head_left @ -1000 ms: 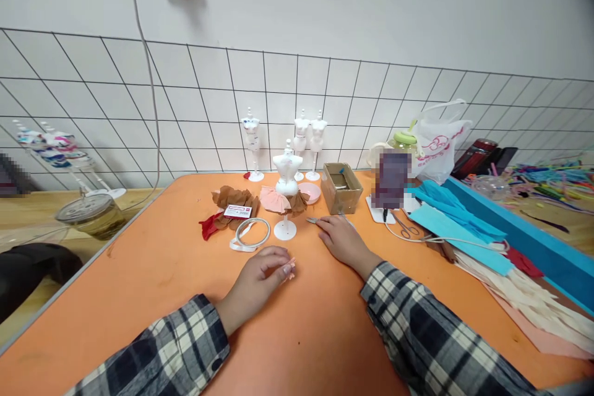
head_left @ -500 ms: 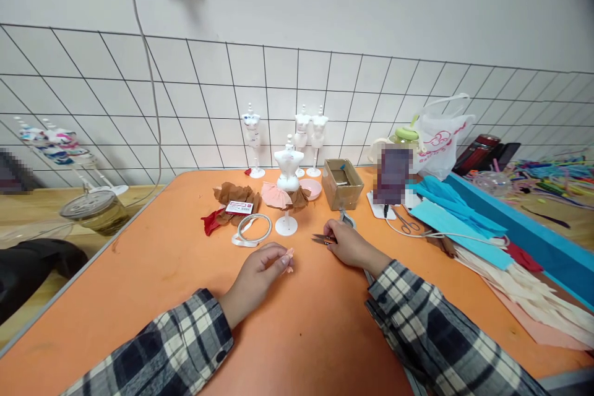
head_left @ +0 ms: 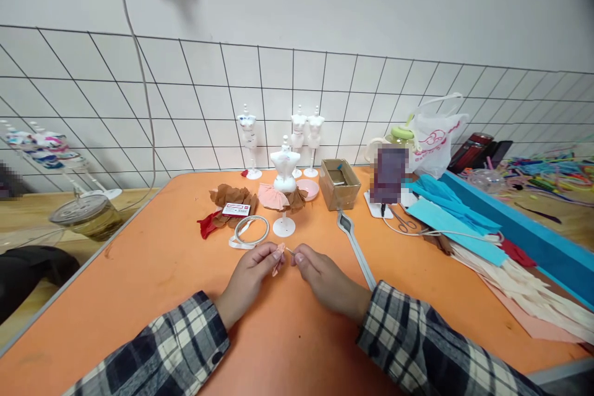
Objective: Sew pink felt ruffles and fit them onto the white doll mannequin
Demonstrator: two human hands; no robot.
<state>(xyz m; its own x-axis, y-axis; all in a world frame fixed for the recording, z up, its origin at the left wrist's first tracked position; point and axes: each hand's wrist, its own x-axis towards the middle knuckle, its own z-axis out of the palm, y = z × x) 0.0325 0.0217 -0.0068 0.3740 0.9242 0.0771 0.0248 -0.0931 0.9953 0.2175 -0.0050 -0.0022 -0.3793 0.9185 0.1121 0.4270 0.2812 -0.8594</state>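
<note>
My left hand (head_left: pixel 253 269) pinches a small crumpled piece of pink crepe paper (head_left: pixel 280 252) above the middle of the table. Close to its right, my right hand (head_left: pixel 320 269) is closed on small thread snips (head_left: pixel 289 250); only their tip shows and it points at the pink piece. Just behind both hands stands a white mini dress form (head_left: pixel 284 164) on a round base, with pink and brown crepe paper (head_left: pixel 273 197) gathered around its lower part. A measuring-tape-like white roll (head_left: pixel 253 230) lies to the left of the base.
Brown crepe paper (head_left: pixel 231 198) with a label card lies at left, a cardboard box (head_left: pixel 341 185) and grey strap-like tool (head_left: pixel 355 244) at right. A phone (head_left: pixel 388 174), scissors (head_left: pixel 404 223) and blue sheets (head_left: pixel 457 232) are farther right. More dress forms (head_left: pixel 248 133) stand by the wall.
My right hand has moved left with the snips, from beside the box to the pink paper. My left hand has turned the paper slightly, and the view has shifted a little.
</note>
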